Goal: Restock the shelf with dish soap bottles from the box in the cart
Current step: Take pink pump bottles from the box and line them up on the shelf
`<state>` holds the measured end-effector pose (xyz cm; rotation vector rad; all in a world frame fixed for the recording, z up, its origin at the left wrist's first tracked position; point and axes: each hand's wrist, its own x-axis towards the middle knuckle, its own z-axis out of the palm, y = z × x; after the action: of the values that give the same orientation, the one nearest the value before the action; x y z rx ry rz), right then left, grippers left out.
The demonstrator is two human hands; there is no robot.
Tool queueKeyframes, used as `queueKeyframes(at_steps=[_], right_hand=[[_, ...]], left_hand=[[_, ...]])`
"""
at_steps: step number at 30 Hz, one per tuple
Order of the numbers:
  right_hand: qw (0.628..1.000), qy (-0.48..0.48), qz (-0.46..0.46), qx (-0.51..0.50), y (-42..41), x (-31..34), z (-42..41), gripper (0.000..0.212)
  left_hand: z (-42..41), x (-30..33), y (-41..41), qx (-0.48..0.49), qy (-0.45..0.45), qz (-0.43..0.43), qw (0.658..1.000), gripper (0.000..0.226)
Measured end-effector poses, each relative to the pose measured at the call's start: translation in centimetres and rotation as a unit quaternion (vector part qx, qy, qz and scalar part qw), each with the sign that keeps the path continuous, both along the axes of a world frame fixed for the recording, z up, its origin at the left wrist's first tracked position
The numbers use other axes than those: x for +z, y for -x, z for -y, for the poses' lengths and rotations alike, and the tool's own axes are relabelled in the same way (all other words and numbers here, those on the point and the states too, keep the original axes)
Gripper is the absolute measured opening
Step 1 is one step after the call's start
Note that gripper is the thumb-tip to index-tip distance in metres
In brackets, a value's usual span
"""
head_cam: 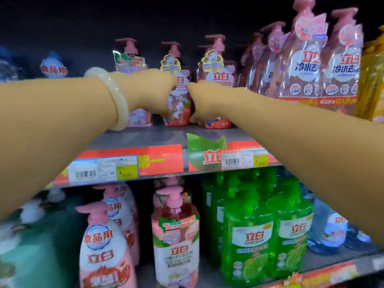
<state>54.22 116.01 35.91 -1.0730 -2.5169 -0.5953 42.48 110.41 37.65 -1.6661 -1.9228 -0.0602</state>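
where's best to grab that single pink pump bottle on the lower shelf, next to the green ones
Take the pink pump bottle by its narrow neck just under the pump head, coming straight in from the front. It stands upright at the shelf's front, with green bottles close on its right, so a side approach to the wide body looks cramped.

bare shelf (145, 138) strip up front, pink bottles (218, 80) crowding behind & right

Pink bottles (178, 96): showing glossy, see-through plastic.
Green bottles (247, 235): gleaming as shiny translucent plastic.
Shelf (145, 138): looking like matt grey metal.
Bracelet (116, 96): shining smooth, milky, polished.
Price tags (104, 169): appearing as paper.
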Motion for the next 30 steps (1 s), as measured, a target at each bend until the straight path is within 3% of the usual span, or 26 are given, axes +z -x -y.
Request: queueKeyframes(at_steps=[2,5,10,15,23,30], right_hand=[[1.0,-0.008,0.013,0.017,0.5,0.1,2.2,0.053],[0.995,-0.044,0.03,0.08,1.3,0.6,6.1,0.027],[0.978,0.012,-0.031,0.204,5.2,-2.5,11.7,0.052],[0.952,0.077,-0.007,0.297,9.4,-8.6,20.7,0.064],[0.89,0.134,0.095,0.425,16.5,-18.3,40.1,0.06],[0.829,0.157,0.181,0.505,23.5,-23.0,59.1,0.075]], left_hand=[[3.0,-0.2,0.3,0.035,0.004,-0.007,0.999,0.061],[8.0,-0.5,1.1,0.089,-0.001,-0.02,0.996,0.07],[17.1,-4.1,2.3,0.193,-0.015,-0.031,0.981,0.056],[27.9,-10.2,3.5,0.305,0.04,0.004,0.951,0.051],[47.7,-20.0,6.3,0.467,0.095,0.118,0.871,0.051],[67.2,-26.5,10.0,0.569,0.132,0.17,0.794,0.056]])
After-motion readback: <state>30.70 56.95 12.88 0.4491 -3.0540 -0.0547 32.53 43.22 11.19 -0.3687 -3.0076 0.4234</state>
